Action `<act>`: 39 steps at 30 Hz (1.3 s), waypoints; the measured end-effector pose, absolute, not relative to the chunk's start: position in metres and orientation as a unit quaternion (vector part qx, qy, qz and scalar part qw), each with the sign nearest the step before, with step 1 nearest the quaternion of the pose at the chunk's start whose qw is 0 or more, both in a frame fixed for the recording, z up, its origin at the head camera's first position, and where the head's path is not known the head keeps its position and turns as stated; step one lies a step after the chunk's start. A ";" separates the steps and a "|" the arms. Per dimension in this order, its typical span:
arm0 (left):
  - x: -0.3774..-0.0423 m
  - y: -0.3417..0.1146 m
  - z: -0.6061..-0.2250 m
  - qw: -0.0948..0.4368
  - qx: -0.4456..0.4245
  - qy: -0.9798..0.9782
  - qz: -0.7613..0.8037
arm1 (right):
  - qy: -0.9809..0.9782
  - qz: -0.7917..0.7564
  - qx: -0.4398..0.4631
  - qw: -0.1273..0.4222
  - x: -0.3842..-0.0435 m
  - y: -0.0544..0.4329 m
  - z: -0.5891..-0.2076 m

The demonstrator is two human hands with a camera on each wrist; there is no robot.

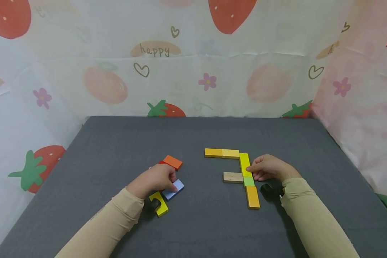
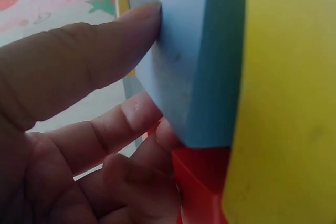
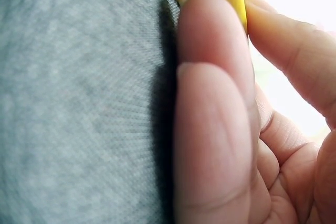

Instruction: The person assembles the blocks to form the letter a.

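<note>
On the left of the dark table, my left hand [image 1: 156,179] pinches a light blue block [image 1: 175,189], the thumb lying on its face. The left wrist view shows this blue block [image 2: 176,61] with a red block [image 2: 199,182] close below it. Farther right, my right hand [image 1: 271,167] holds a long yellow block [image 1: 244,160] at its right edge, thumb on top and fingers along the side. That block is part of a flat row with a green block [image 1: 249,181] and an amber block [image 1: 253,199]. A plain wooden block [image 1: 233,177] juts left from the row.
Two yellowish blocks, one amber [image 1: 213,153] and one paler [image 1: 230,154], lie end to end at the row's far end. Beside the left hand are an orange block [image 1: 173,162] and a yellow block with a curved notch [image 1: 162,210]. A printed curtain [image 1: 193,71] stands behind the table.
</note>
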State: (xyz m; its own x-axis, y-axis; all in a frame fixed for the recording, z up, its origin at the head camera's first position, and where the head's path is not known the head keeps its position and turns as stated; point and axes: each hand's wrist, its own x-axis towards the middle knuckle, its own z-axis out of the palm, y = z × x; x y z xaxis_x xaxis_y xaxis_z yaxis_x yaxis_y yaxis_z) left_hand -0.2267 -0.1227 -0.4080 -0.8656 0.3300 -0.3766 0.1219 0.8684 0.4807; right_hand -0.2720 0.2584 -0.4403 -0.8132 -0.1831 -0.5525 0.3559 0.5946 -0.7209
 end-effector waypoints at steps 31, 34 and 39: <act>-0.229 -0.084 -0.388 0.184 0.179 0.951 0.176 | 0.839 -0.453 0.041 0.298 -0.269 0.258 -0.438; -0.232 -0.077 -0.384 0.175 0.187 0.949 0.182 | 0.840 -0.452 0.043 0.299 -0.269 0.258 -0.439; -0.238 -0.067 -0.379 0.181 0.194 0.945 0.191 | 0.839 -0.453 0.045 0.299 -0.270 0.259 -0.439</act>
State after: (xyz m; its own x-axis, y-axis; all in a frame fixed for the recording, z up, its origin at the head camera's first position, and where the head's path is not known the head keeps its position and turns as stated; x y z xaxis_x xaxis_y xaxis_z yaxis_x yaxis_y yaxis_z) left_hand -0.2378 -0.0669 -0.3788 -0.8594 0.4358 -0.2676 0.2976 0.8517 0.4314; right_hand -0.2698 0.2585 -0.4390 -0.8168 -0.1961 -0.5426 0.3460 0.5861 -0.7327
